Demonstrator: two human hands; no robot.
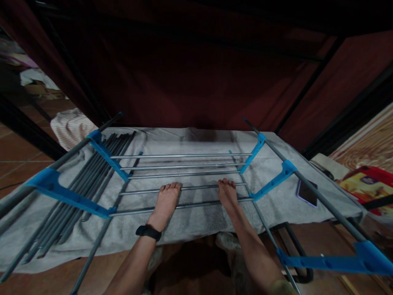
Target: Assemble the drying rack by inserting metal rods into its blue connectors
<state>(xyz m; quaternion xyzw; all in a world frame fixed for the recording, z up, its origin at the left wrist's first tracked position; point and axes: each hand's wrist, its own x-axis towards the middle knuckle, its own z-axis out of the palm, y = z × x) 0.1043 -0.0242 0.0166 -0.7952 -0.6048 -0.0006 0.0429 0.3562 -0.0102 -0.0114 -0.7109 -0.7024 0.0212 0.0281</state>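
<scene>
On my far left, terracotta floor tiles run beside a crumpled, pale striped cloth. Between that cloth and my left hand, a bundle of loose grey metal tubes lies on the soft, light grey cloth-covered surface. A rack-like frame of grey metal tubes and bright blue plastic brackets stands over this surface, its five crossbars passing under and beyond my hands. My left hand, a black band on its wrist, lies palm down across the two nearest crossbars, fingertips over the second; I cannot tell whether it grips. Straight ahead of both hands hangs dark red fabric. My right hand lies the same way, its grip equally unclear. Beyond it to the right are a dark-screened phone and a red-and-yellow package.

The surface's near edge runs below my wrists. Left of my left forearm, a frame tube overhangs that edge; between my hands, grey cloth shows through the crossbar gaps; just right of my right forearm, another tube overhangs. The right outer tube crosses before the phone.
</scene>
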